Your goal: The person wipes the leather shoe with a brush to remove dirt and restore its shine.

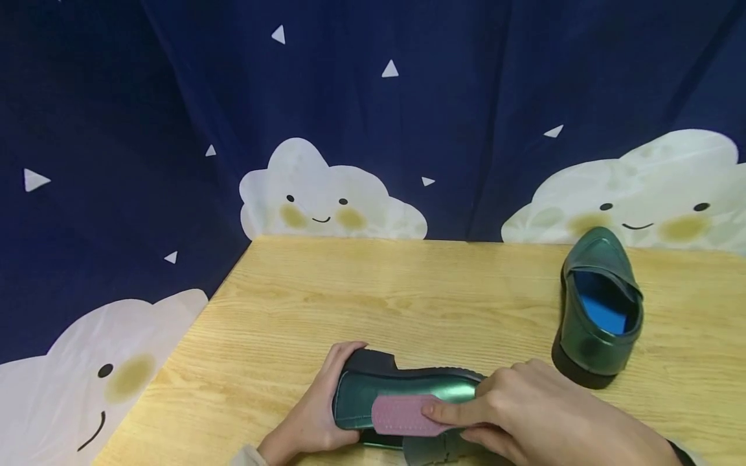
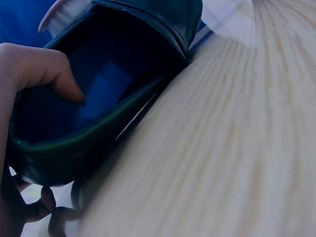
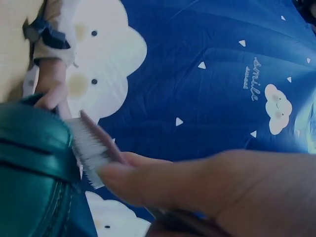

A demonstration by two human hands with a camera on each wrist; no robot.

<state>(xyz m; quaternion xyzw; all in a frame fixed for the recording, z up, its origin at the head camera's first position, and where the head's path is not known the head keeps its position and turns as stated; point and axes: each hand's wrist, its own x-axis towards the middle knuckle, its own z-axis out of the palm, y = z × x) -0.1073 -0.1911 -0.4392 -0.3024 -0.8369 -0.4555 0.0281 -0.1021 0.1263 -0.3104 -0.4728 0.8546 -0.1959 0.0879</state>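
A dark green loafer (image 1: pixel 352 391) lies on its side near the table's front edge, its black sole facing away from me. My left hand (image 1: pixel 315 417) grips it by the heel end; in the left wrist view the thumb (image 2: pixel 59 74) reaches inside over the blue insole. With my right hand (image 1: pixel 542 414) I hold a pink brush (image 1: pixel 402 415) against the shoe's upper side, the index finger stretched along its back. White bristles (image 3: pixel 89 148) show beside the green leather in the right wrist view. The loafer's toe is hidden behind my right hand.
A matching green loafer (image 1: pixel 594 346) stands upright at the right of the wooden table (image 1: pixel 373 298), its toe toward the back. A dark blue curtain (image 1: pixel 350 97) printed with white clouds and triangles borders the table at the back and left.
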